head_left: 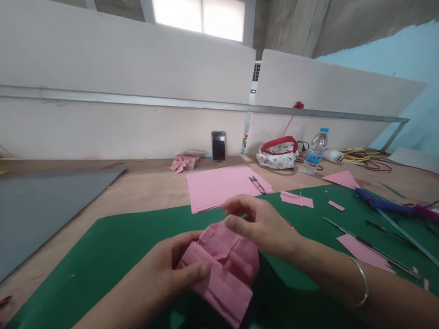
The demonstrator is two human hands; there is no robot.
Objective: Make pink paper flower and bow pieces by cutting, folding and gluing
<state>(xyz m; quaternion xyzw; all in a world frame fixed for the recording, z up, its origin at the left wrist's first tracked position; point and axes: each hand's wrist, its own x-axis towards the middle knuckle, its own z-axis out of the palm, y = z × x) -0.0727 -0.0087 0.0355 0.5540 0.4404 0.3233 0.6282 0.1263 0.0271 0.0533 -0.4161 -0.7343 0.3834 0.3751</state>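
Observation:
A folded pink paper piece (229, 263), boxy with creased flaps, is held above the green mat (127, 238). My left hand (179, 268) grips its left side, thumb on the top face and the other fingers tucked out of sight beneath. At its far edge, my right hand (255, 220) has thumb and curled fingers on the paper's rim. Part of the fingertips' contact there is hidden. Beyond the hands, a stack of pink paper sheets (218, 184) lies on the table with small thread snips (257, 184) on top.
Pink scraps (296, 199), a long pointed tool (373, 248) and a blue glue gun (383, 202) lie on the right. Farther back are a phone (218, 146), a folded pink paper flower (183, 163), a white pouch (278, 155) and a water bottle (316, 152). A grey board (36, 214) is at left.

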